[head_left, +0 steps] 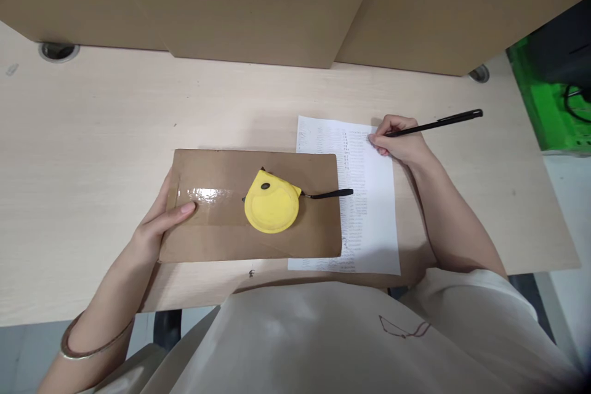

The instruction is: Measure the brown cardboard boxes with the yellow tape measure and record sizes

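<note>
My left hand [162, 217] grips the left end of a brown cardboard box [212, 237], thumb on top and the other fingers hidden behind its side. On the box lies a yellow tape measure [272, 203] with a black wrist strap [330, 194] reaching past the box's right edge. Under that edge is a white sheet of paper [372, 221] covered in small rows of print or writing, partly hidden by the box. Near the sheet's upper right corner, my right hand [401, 140] is closed around a black pen [455, 119]; its tip is hidden at the fingers.
Large cardboard panels [258, 6] stand along the back of the pale wooden table [83, 166]. Two round cable holes, one at the left [58, 51] and one at the right [479, 74], sit by their base. A green object [549, 104] with a dark cable stands beyond the right edge.
</note>
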